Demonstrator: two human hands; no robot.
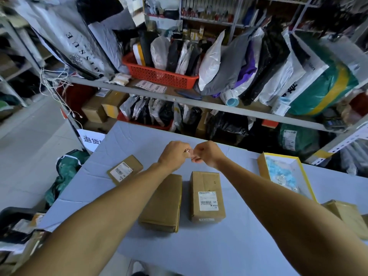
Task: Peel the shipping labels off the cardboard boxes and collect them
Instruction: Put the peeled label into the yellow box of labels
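Both hands meet in the air above the far middle of the surface (229, 246), which is covered in pale blue-grey cloth. The left hand (175, 155) has its fingers curled inward, and the right hand (207, 153) is curled the same way, knuckles up. Their fingertips touch around something small and pale between them; it is too small to tell what the grip of either hand is pinching.

Below the hands, three cardboard boxes lie flat. The middle box (162, 204) sits partly under the left forearm and shows a bare brown top. Just beside it, to the right and not touching, the right box (207, 196) carries a white shipping label (208, 201) with a barcode on its near half. Further left and turned at an angle, the left box (125, 169) also bears a white label (121, 170).

At the right side of the surface, an open yellow-rimmed tray (307, 176) holds light blue pieces. Another cardboard box (347, 216) lies at the right edge.

Beyond the surface stands a metal shelf (179, 99) packed with plastic mailer bags. A red basket (159, 75) on it holds upright parcels, and a strip of printed labels (152, 86) lies in front of the basket
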